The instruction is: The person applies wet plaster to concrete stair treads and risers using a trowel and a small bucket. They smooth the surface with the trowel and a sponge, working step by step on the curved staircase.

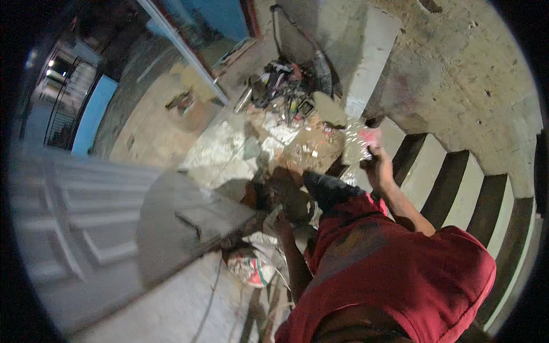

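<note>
My right hand [377, 170] is closed on a shiny, crinkled silver packet [355, 143] with a pink-red part by the fingers. It holds the packet beside the top of the steps. Lower down, my left hand [278, 224] is in shadow near the free edge of a grey panelled door [229, 220]. Its fingers are too dim and blurred to read, and I cannot tell whether it touches the door. Just below that hand lies a white sack [251, 268] with red and green print.
A heap of mixed scrap [286, 88] sits against the far wall, with litter scattered over the floor [220, 154] before it. Concrete steps [429, 171] run down the right side beside a rough wall [457, 74]. At the far left stands a light-blue panel [94, 114].
</note>
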